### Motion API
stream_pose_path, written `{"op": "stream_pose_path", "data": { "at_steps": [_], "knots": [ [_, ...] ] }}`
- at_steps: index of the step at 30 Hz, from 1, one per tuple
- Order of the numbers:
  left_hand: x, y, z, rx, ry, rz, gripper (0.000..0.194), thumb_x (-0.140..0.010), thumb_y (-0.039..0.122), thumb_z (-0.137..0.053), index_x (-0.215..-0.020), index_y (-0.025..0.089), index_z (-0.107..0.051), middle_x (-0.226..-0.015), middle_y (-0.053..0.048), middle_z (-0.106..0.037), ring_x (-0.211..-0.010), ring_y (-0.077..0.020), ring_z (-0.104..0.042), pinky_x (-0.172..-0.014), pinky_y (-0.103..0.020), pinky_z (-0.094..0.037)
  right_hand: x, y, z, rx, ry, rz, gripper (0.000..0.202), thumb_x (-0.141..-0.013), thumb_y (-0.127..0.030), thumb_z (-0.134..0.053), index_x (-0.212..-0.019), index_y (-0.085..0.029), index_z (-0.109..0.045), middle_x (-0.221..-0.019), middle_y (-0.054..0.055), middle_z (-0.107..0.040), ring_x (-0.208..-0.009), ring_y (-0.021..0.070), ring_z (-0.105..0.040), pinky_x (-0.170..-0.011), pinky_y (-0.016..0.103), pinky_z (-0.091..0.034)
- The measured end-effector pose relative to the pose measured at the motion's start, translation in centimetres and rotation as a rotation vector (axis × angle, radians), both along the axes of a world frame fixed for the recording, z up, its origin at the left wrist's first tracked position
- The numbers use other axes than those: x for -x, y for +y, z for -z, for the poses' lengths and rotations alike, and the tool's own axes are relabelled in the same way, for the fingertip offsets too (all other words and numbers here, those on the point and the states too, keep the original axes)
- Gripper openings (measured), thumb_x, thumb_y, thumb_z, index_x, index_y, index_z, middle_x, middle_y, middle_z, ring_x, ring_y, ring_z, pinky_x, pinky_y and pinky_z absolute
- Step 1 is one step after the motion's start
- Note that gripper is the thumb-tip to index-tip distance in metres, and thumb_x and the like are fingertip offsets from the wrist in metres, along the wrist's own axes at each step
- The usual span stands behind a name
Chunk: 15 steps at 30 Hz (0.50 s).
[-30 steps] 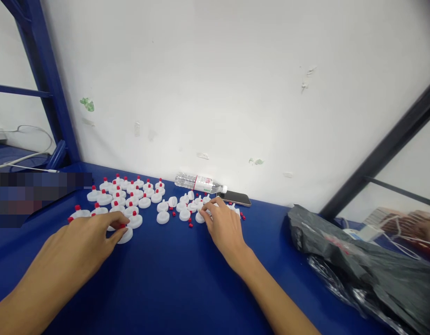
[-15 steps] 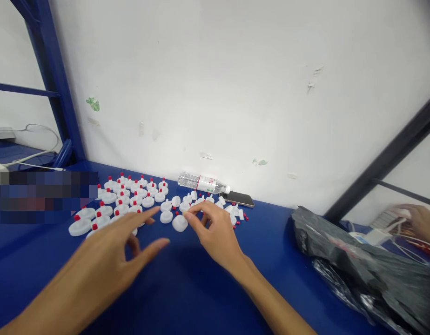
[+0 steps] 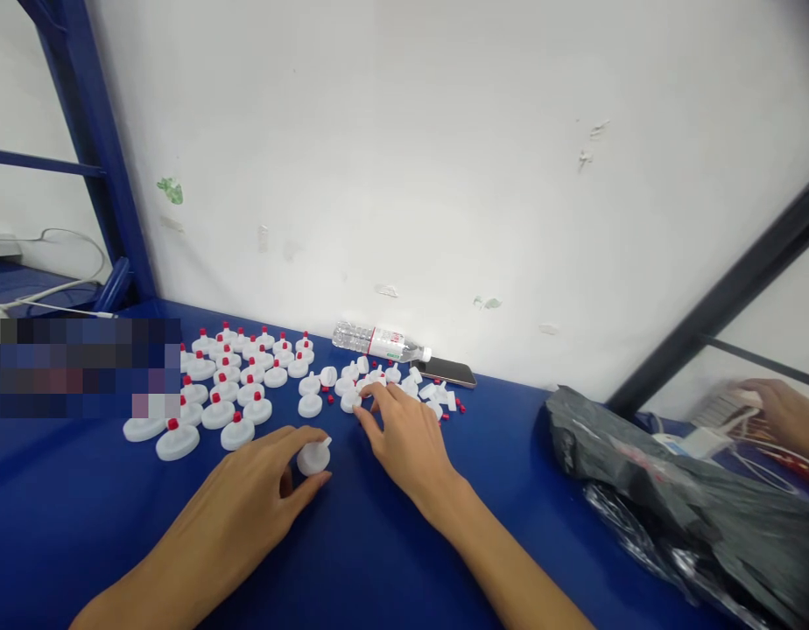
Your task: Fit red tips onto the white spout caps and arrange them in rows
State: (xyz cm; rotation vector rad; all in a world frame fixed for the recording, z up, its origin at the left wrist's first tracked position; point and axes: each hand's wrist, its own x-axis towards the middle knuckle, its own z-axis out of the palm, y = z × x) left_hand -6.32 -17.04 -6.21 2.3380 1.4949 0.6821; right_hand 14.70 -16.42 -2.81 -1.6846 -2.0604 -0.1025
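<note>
My left hand [image 3: 273, 477] has its thumb and fingers around a white nozzle cap [image 3: 313, 458] with no red tip, at the near side of the blue table. My right hand [image 3: 404, 437] reaches into the loose pile, its fingertips at a white cap [image 3: 350, 402]; whether it grips anything there is hidden. Small red tips [image 3: 461, 409] lie scattered around the pile. On the left stand several white caps with red tips, among them a near one [image 3: 177, 440]. A lone white cap [image 3: 310, 405] sits between the two groups.
A clear bottle [image 3: 378, 342] lies by the wall, with a phone [image 3: 447, 374] beside it. On the right is a black plastic bag [image 3: 667, 490]. Another person's hand [image 3: 789, 420] shows beyond it, near white cables.
My left hand has moved right and closed around a white cap, which now sits nearer me. My right hand has let that cap go and shifted slightly right to the pile.
</note>
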Motion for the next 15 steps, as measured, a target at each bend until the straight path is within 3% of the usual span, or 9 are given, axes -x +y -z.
{"op": "stream_pose_path", "data": {
  "at_steps": [7,15],
  "knots": [
    [0.1,0.3,0.1,0.009,0.038,-0.032,0.041,-0.094,0.042,-0.053,-0.128,0.025,-0.067,-0.081,-0.001,-0.067,-0.066,-0.0198,-0.062,-0.066,-0.032,-0.045,0.0,0.4,1.1,0.066,-0.057,0.075,0.017,-0.099,-0.037,-0.065,-0.112,-0.025,-0.067,-0.104,0.002,-0.074,-0.088,0.0222,-0.072,-0.066,0.03,-0.043],
    [-0.1,-0.3,-0.9,0.007,0.045,-0.035,0.04,-0.094,0.041,-0.051,-0.125,0.025,-0.069,-0.082,-0.002,-0.07,-0.067,-0.0202,-0.063,-0.066,-0.032,-0.045,-0.4,0.7,1.1,0.106,-0.021,0.025,0.009,-0.101,-0.027,-0.063,-0.097,-0.022,-0.07,-0.1,0.004,-0.073,-0.084,0.0204,-0.071,-0.063,0.028,-0.041]
  ]
}}
